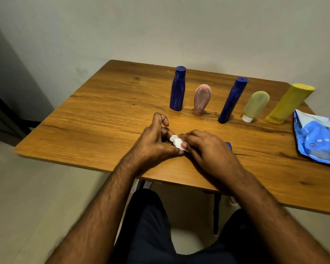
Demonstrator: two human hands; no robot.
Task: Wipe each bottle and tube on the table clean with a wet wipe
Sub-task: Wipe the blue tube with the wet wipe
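Left hand (154, 141) and right hand (204, 147), both pinching one crumpled wet wipe (176, 142) above wooden table (103, 111); blue item (229, 145) mostly hidden behind right hand. Row beyond: blue bottle (178, 88), pink tube (202, 99), blue bottle, green tube (255, 106), yellow bottle (290, 103); wipes pack (316, 136) cropped right.

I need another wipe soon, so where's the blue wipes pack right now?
In the head view, the wipes pack lies flat at the table's right edge, just right of the yellow bottle.

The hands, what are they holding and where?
Both the left hand and right hand pinch a small white wet wipe at its ends, between fingertips.
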